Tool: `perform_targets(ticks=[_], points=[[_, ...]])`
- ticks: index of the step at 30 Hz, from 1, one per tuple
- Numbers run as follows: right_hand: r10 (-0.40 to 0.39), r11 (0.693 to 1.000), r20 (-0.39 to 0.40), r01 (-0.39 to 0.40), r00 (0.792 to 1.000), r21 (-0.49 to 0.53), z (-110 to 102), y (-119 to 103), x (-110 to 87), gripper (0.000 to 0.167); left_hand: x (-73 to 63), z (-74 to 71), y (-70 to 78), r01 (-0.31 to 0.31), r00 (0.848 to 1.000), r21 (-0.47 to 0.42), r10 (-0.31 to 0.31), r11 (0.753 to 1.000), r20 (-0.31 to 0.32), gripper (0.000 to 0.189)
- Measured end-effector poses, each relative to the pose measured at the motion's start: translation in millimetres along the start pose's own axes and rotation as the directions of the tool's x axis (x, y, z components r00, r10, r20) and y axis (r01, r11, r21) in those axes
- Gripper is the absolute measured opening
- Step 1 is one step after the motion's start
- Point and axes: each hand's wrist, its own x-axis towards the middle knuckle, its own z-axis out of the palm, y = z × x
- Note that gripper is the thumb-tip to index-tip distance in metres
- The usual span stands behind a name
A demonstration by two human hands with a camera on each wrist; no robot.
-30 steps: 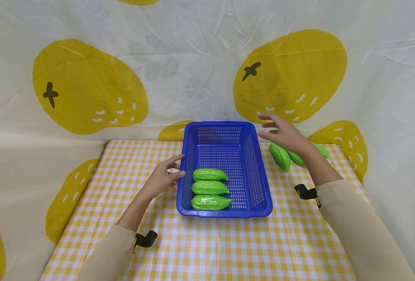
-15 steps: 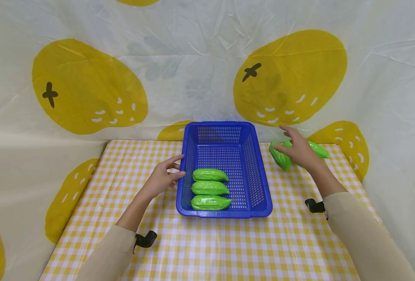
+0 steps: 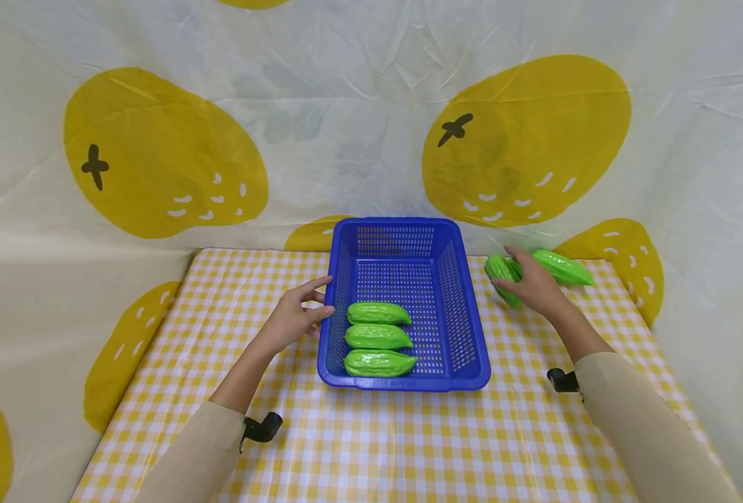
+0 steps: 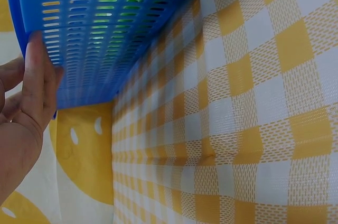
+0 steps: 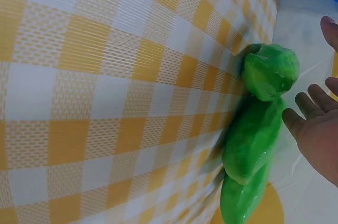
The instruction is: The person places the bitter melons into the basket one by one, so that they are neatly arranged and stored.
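Green gourds (image 5: 253,142) under right grip (image 3: 531,283), left grip (image 3: 289,318) touching basket (image 3: 402,383)

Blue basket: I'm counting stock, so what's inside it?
Three green bitter melons lie side by side in the blue basket, along its left side. What's directly beneath them is hidden.

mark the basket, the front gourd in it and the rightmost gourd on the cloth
Basket (image 3: 437,383): head view, front rim.
Front gourd (image 3: 380,363): head view, middle of its upper side.
Rightmost gourd (image 3: 563,267): head view, middle of its body.

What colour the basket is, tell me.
The basket is blue; the head view shows it best.
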Motion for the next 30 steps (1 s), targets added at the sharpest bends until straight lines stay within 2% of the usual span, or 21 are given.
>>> perform_targets(ticks=[15,19,24,30], points=[[0.025,0.999,-0.008,-0.025,1.000,-0.038,15,7,1.3,0.087,0.8,-0.2,-1.6,0.002,1.000,-0.011,-0.002,1.000,0.001,0.064],[-0.004,1.000,-0.024,0.004,1.000,-0.026,17,7,0.4,0.084,0.1,0.0,-0.6,0.000,1.000,-0.012,0.000,1.000,0.003,0.064],[-0.063,0.997,-0.067,0.061,0.996,-0.037,20,8,0.0,0.073,-0.4,0.5,0.9,-0.001,1.000,-0.016,0.001,1.000,0.002,0.064],[-0.048,0.998,-0.089,0.044,0.995,-0.045,26,9,-0.9,0.066,-0.3,1.2,1.2,0.003,1.000,-0.017,-0.003,1.000,-0.002,0.064]])
